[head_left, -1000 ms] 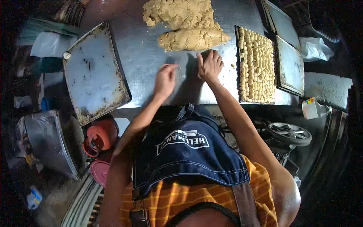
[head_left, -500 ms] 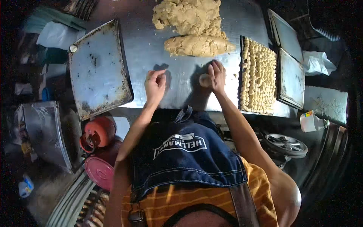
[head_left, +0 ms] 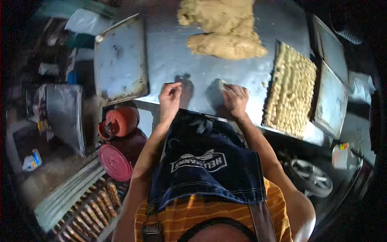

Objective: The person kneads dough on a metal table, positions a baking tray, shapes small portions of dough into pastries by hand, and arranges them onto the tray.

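Dough piece (head_left: pixel 221 84) now sits pinched at the fingertips of the right hand (head_left: pixel 236 97), over the near part of the metal table (head_left: pixel 165 40); half a second ago it showed as a rounder lump beside straighter fingers. Left hand (head_left: pixel 169 99) stays half-curled, thumb near forefinger; whether it grips anything I cannot tell. The hands are apart. The view has swung, so the dough roll (head_left: pixel 225 46) and filled tray (head_left: pixel 291 90) appear farther right than before.
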Motion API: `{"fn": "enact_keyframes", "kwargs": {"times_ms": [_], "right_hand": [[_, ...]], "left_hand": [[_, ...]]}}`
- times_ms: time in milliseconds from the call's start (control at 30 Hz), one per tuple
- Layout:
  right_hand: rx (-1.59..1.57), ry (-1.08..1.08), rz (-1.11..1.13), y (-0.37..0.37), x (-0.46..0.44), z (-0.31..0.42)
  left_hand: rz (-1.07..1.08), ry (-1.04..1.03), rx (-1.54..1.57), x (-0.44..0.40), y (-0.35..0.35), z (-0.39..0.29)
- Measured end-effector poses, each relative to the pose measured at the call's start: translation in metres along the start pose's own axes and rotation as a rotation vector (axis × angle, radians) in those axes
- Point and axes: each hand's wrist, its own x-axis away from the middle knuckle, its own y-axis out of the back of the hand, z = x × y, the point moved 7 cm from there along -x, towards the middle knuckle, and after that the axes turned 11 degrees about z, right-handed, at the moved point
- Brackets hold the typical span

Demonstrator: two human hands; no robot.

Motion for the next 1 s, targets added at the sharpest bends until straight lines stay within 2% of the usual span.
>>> {"fn": "enact_keyframes", "kwargs": {"times_ms": [33, 67, 100, 133, 167, 233, 267, 333, 400, 433, 500, 533, 567, 600, 667, 733, 833, 1000], "right_hand": [[-0.037, -0.038, 0.003, -0.004, 0.002, -0.003], [-0.267, -0.272, 0.169, -0.026, 0.008, -0.031], [-0.616, -0.405, 0.044, -0.026, 0.012, -0.040], [-0.965, -0.547, -0.057, -0.039, 0.017, -0.044], [-0.989, -0.504, -0.102, -0.024, -0.008, -0.015], [-0.662, -0.586, 0.163, -0.024, -0.067, 0.046], [-0.653, -0.572, 0.166, -0.042, -0.091, 0.072], [-0.568, -0.369, 0.245, -0.084, -0.165, 0.134], [-0.639, -0.189, 0.219, -0.135, -0.233, 0.188], [-0.576, -0.136, 0.246, -0.157, -0.271, 0.214], [-0.505, -0.074, 0.212, -0.200, -0.343, 0.259], [-0.454, -0.071, 0.191, -0.218, -0.375, 0.276], [-0.405, -0.070, 0.169, -0.235, -0.405, 0.291], [-0.243, -0.023, 0.086, -0.248, -0.433, 0.307], [-0.113, 0.019, 0.016, -0.277, -0.477, 0.329], [-0.024, 0.061, 0.027, -0.299, -0.498, 0.340], [0.213, 0.179, 0.036, -0.321, -0.508, 0.354], [0.311, 0.240, -0.064, -0.348, -0.486, 0.347]], "left_hand": [[0.029, 0.030, -0.017, 0.002, 0.011, 0.002], [0.042, 0.054, -0.036, -0.003, 0.027, 0.007], [-0.033, 0.041, -0.048, -0.012, 0.053, 0.015], [-0.070, -0.071, -0.077, -0.020, 0.077, 0.018], [-0.094, -0.176, -0.108, -0.026, 0.101, 0.020], [-0.209, -0.232, -0.245, -0.054, 0.163, 0.018], [-0.224, -0.235, -0.237, -0.073, 0.194, 0.024], [-0.271, -0.173, -0.471, -0.115, 0.256, 0.039], [-0.389, -0.249, -0.613, -0.163, 0.310, 0.053], [-0.372, -0.293, -0.681, -0.186, 0.334, 0.049], [-0.340, -0.137, -0.728, -0.232, 0.375, 0.056], [-0.323, -0.219, -0.813, -0.251, 0.387, 0.051], [-0.304, -0.304, -0.899, -0.268, 0.396, 0.051], [-0.303, -0.304, -0.886, -0.288, 0.407, 0.066], [-0.230, -0.222, -1.149, -0.317, 0.411, 0.098], [-0.210, -0.212, -1.180, -0.324, 0.415, 0.107], [-0.144, -0.202, -1.307, -0.324, 0.409, 0.111], [-0.174, -0.286, -1.306, -0.317, 0.408, 0.112]]}}
